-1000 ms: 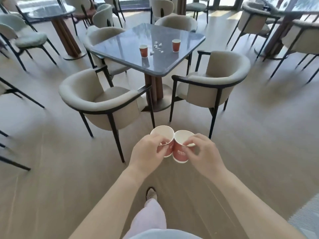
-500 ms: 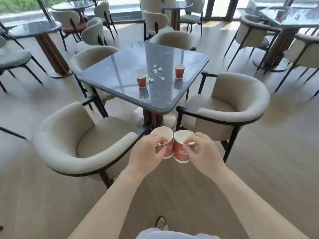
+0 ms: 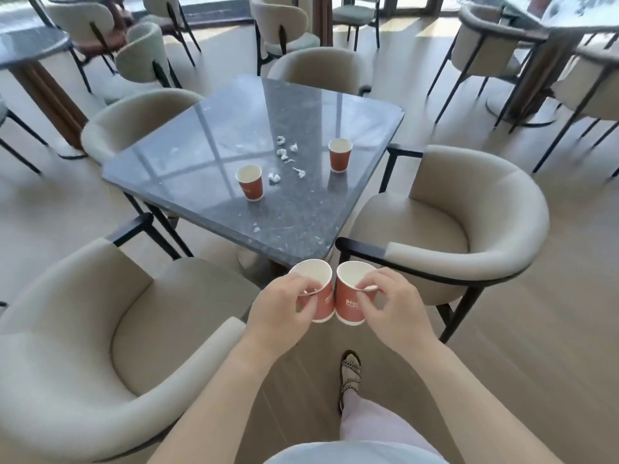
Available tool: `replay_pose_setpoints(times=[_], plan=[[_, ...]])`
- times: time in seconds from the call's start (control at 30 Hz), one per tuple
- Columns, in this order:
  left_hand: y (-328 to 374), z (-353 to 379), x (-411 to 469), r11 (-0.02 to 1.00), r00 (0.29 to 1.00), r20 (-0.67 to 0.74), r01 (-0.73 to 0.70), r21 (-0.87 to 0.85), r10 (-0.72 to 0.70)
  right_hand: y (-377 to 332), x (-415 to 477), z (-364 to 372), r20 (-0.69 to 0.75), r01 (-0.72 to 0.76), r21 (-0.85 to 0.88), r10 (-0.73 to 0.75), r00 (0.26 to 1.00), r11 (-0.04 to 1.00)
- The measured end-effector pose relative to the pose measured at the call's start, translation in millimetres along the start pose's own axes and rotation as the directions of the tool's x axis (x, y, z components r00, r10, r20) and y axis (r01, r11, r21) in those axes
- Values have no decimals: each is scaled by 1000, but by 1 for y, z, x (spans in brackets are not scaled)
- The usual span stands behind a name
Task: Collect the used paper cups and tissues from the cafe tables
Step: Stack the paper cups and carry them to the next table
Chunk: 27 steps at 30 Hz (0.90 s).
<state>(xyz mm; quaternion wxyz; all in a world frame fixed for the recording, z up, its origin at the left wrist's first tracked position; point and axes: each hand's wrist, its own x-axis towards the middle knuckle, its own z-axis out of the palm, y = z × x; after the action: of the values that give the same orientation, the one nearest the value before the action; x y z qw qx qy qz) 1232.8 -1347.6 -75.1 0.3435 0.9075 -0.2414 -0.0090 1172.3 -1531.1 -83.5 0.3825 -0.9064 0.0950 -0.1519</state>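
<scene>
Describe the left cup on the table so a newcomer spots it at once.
Start at the dark stone table ringed by beige armchairs. Two red paper cups stand on it; take the left cup. Unlike the other cup, it is nearer the viewer, a crumpled tissue just beside it.

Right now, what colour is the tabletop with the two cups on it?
Dark grey, speckled stone look, glossy tabletop; head view shows it.

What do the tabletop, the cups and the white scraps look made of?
Tabletop: dark speckled stone or stone-look, polished, with clear reflections. Cups: likely paper, matte red outside, white inside, rolled rim. Scraps: probably tissue, white and crumpled.
</scene>
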Motion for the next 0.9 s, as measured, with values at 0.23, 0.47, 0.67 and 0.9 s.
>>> replay_pose_setpoints(times=[0.23,0.47,0.67,0.9], plan=[[3,17,130,994,998,-35,-46,96,49,43,126,-10,18,1,-12,-1,1000,1000],[-7,31,213,990,999,-30,-23,142,28,67,214,-11,70,63,-38,-61,996,997],[-26,33,244,986,999,-22,31,165,-28,69,257,12,184,108,-32,-100,978,994],[-65,23,256,976,989,45,131,174,-140,62,282,51,296,130,-36,-114,948,991]])
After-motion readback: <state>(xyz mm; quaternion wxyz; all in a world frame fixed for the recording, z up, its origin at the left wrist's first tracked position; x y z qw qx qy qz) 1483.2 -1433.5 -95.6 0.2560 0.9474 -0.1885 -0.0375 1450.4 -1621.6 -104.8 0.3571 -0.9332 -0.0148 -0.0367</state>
